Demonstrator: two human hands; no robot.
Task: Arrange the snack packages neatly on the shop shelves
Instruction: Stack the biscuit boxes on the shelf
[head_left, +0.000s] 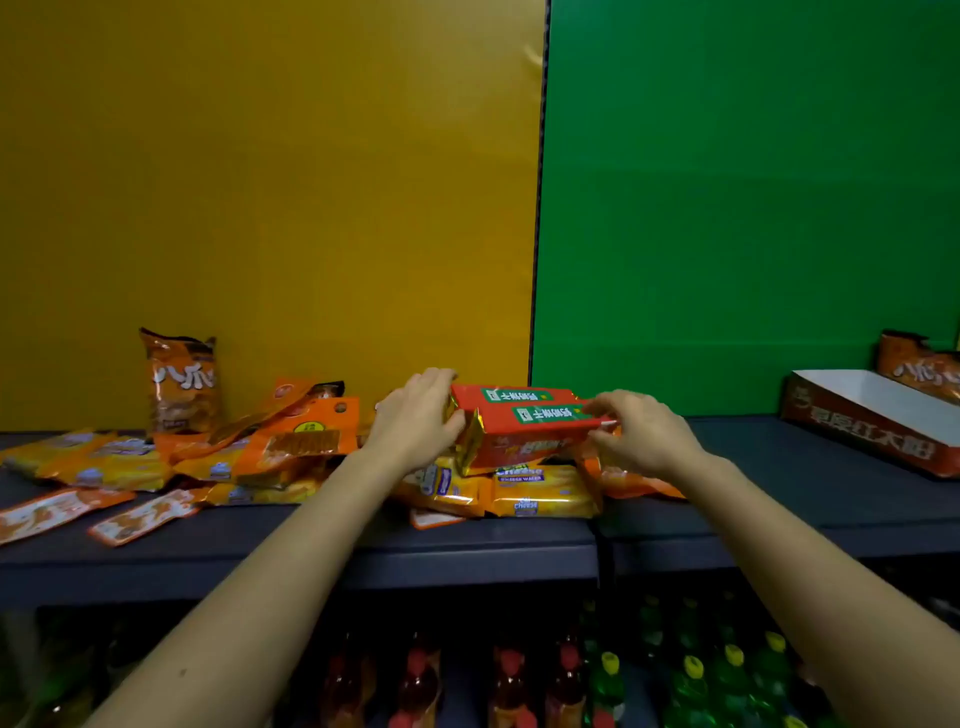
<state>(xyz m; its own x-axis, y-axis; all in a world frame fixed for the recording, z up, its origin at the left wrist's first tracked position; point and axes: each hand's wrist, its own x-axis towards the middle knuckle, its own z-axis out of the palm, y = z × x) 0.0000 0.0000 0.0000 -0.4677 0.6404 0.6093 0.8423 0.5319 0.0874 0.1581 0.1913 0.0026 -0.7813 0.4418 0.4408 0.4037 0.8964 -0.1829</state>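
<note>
Both hands grip two red biscuit packs (524, 426): the left hand (418, 421) clasps their left ends, the right hand (641, 434) pinches the right end. The packs sit atop yellow cheese wafer packs (543, 493) directly beneath. Left of the grip, orange snack bags (171, 457) lie scattered on the dark shelf (363, 540). Far right stands an open display box (872, 415). Behind rise a yellow wall panel (270, 182) and a green one (748, 197). Below the shelf stand bottles (691, 675).

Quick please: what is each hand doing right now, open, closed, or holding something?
Left hand: closed on the left end of the red packages.
Right hand: closed on their right end.
</note>
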